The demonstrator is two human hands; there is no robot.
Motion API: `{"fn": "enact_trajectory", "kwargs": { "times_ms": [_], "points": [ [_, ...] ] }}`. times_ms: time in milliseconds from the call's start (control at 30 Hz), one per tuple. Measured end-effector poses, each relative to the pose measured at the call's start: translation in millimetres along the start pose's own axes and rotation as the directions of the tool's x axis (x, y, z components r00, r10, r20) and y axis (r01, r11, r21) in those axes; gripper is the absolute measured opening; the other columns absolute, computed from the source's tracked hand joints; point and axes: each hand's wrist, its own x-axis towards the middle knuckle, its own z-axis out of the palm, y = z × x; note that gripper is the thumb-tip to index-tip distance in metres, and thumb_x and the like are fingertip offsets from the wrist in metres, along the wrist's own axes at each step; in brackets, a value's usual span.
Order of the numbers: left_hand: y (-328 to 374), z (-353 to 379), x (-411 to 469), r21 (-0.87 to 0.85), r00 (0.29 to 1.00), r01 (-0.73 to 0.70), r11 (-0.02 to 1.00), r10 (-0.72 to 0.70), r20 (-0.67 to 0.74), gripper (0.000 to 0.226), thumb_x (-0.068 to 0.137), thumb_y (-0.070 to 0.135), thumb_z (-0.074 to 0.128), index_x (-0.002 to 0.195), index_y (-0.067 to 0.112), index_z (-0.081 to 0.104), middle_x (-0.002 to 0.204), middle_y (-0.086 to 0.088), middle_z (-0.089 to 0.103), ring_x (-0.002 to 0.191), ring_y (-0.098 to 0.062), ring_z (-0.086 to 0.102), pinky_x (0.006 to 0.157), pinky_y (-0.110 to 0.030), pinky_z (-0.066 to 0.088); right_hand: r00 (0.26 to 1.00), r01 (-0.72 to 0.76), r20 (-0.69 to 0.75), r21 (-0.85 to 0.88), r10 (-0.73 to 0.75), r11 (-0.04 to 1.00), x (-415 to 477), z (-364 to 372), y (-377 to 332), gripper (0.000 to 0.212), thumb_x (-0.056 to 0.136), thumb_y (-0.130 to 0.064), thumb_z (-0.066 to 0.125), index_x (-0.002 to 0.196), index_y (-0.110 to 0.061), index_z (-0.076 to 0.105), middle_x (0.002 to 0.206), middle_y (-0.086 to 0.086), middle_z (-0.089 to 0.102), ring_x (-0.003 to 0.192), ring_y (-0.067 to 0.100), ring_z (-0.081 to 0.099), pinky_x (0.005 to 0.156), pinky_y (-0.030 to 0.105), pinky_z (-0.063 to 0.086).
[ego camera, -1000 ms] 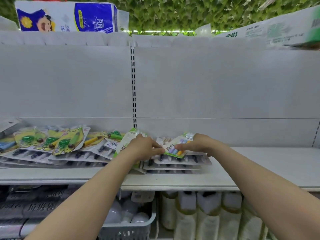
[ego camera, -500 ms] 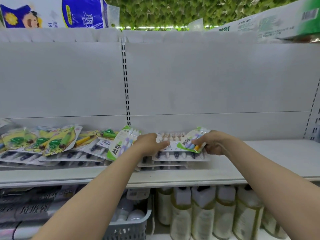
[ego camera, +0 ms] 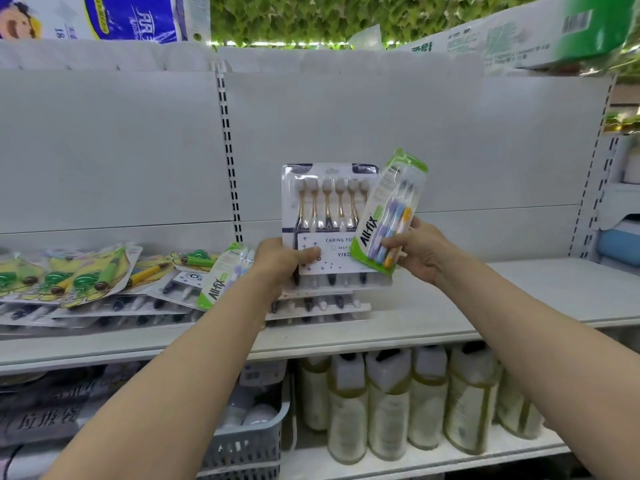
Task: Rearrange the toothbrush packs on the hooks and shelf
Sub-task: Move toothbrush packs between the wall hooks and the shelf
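Observation:
My left hand (ego camera: 281, 260) grips the lower left corner of a large white pack of several gold-handled toothbrushes (ego camera: 325, 209) and holds it upright above the shelf (ego camera: 485, 303). In my right hand (ego camera: 417, 251) is a green All-fix pack (ego camera: 389, 209) with three coloured brushes, tilted and overlapping the white pack's right edge. Below them lies a stack of similar white packs (ego camera: 322, 303). A second All-fix pack (ego camera: 221, 278) leans by my left wrist. Green and yellow children's packs (ego camera: 83, 275) lie fanned on more white packs at the left.
The white back panel (ego camera: 415, 133) carries slotted uprights (ego camera: 228, 150); no hooks show on it. On the lower shelf stand pale bottles (ego camera: 388, 403) and a grey basket (ego camera: 249, 441). Tissue packs (ego camera: 114, 15) and a box (ego camera: 519, 32) sit on top. The shelf's right part is bare.
Both hands have risen from the stack. My left hand has lifted the large white pack upright, and my right hand has raised the green All-fix pack to the right beside it.

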Motion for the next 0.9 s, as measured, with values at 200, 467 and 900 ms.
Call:
{"fn": "enact_trajectory", "kwargs": {
  "times_ms": [200,467,900],
  "points": [
    [12,-40,-10,-0.248,0.992,-0.071,0.966,0.044,-0.115,0.027,0.080,0.004,0.080,0.102,0.006,0.065,0.097,-0.015,0.075,0.083,-0.027,0.073,0.073,-0.045,0.062,0.978,0.205,-0.034,-0.041,-0.206,0.978,1,42,-3,0.055,0.083,0.019,0.061,0.123,-0.017,0.054,0.118,0.014,0.067,0.105,0.029,0.068,0.095,0.049,0.055],
    [0,-175,-35,-0.288,0.921,-0.259,0.922,0.146,-0.360,0.033,0.080,0.018,0.082,0.106,0.017,0.061,0.108,-0.008,0.074,0.098,-0.027,0.072,0.087,-0.054,0.058,0.944,0.329,-0.001,0.060,-0.329,0.943,2,150,2,0.045,0.096,0.004,0.058,0.126,-0.029,0.049,0.119,0.002,0.065,0.111,0.020,0.065,0.098,0.038,0.052],
    [-49,-455,-136,-0.174,0.809,-0.338,0.925,0.192,-0.555,0.040,0.085,0.015,0.078,0.121,0.012,0.060,0.115,-0.007,0.072,0.101,-0.020,0.071,0.078,-0.037,0.061,0.874,0.394,0.298,0.028,-0.384,0.918,-74,430,47,0.064,0.096,-0.006,0.062,0.148,-0.031,0.034,0.131,0.005,0.062,0.112,0.021,0.066,0.086,0.031,0.056]
  ]
}}
